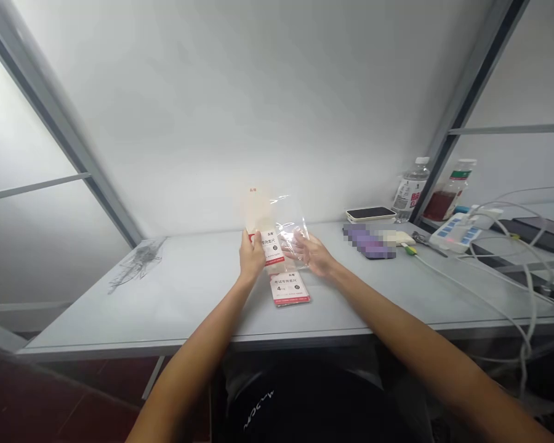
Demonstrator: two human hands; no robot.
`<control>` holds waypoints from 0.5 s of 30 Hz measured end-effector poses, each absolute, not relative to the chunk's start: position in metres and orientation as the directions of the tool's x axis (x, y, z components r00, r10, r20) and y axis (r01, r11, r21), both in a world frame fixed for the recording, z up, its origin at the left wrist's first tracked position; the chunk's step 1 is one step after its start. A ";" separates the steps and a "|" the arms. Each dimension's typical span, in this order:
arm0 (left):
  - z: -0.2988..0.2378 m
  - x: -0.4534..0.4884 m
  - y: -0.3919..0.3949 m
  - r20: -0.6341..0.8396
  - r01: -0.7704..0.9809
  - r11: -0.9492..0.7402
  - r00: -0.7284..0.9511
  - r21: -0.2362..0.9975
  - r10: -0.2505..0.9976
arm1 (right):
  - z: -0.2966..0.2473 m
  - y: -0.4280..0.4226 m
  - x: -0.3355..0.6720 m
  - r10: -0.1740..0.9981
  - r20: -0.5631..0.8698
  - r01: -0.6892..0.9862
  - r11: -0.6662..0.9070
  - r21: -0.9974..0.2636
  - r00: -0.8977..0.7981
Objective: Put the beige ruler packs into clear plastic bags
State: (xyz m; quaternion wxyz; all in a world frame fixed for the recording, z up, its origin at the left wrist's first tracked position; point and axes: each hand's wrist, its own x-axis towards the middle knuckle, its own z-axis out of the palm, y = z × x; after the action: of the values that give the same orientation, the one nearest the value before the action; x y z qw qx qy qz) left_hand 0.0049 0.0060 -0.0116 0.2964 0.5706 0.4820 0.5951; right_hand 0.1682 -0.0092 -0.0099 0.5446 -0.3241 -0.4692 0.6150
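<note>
My left hand (252,253) grips a slim ruler-set packet (272,248) upright, thumb across its front. Its upper part is pale, with a white and red printed label lower down. In my right hand (317,253) is a clear plastic bag (290,215), beside the packet; some of the fingers show through the film. Whether those fingers are inside the bag or behind it I cannot tell. Below both hands, a second ruler-set packet (290,288) with the same kind of label lies on the white desk (189,295), its top end partly hidden by what I hold.
Black scribble-like marks (138,263) cover the desk's left side. To the right are a phone (370,213), a blurred purple item (369,241), a clear bottle (410,191), a bottle with dark red liquid (449,192), a power strip (459,231) and tangled white cables (530,295).
</note>
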 end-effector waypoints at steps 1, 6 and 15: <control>-0.012 0.005 0.006 0.389 0.181 -0.360 -0.163 0.915 0.906 | -0.010 -0.009 0.168 0.972 0.119 -0.355 0.040 -0.934 -0.204; -0.013 0.003 0.010 0.340 0.024 -0.340 0.006 0.940 0.940 | -0.012 -0.008 0.170 0.979 0.095 -0.337 0.030 -0.941 -0.179; -0.014 0.000 0.016 0.260 -0.099 -0.271 -0.116 0.957 0.959 | -0.020 -0.007 0.166 0.962 0.114 -0.351 0.020 -0.936 -0.248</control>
State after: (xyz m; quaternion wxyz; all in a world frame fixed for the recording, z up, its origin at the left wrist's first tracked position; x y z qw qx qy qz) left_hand 0.0001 0.0158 -0.0142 0.4297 0.5074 0.4238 0.6150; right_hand 0.1662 -0.0073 -0.0199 0.5254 -0.3159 -0.4837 0.6247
